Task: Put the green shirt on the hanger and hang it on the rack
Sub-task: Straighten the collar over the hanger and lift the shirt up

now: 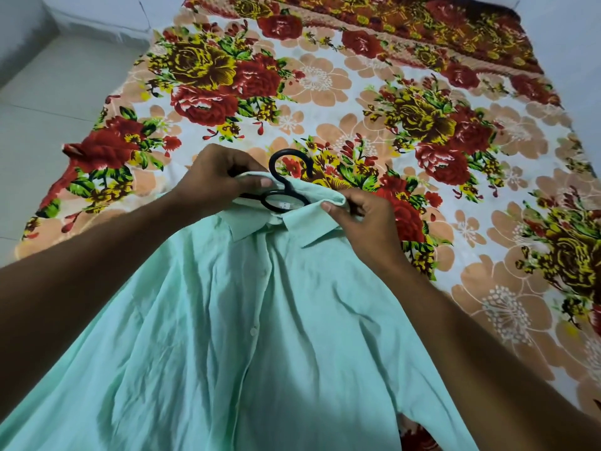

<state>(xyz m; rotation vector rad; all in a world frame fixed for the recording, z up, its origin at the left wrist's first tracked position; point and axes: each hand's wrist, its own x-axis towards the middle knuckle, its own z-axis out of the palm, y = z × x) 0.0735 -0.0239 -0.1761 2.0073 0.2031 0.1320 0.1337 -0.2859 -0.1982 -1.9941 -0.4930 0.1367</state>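
The green shirt (260, 320) is held up over the flowered bedspread (357, 92). Its collar is pinched by the left hand (211, 179) and by the right hand (364, 213). The black hanger (286, 187) is seen inside the collar, its hook sticking out above.

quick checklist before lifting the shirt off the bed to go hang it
1. Hanger inside the collar, hook sticking out: ok.
2. Left hand grips the collar's left side: ok.
3. Right hand pinches the collar's right side: ok.
4. Hanger arms seated in both shoulders of the green shirt: cannot tell, fabric hides them.
5. Front buttoned so it won't slip off: cannot tell.
6. Rack in view: not ok; only the floral bedsheet shows.
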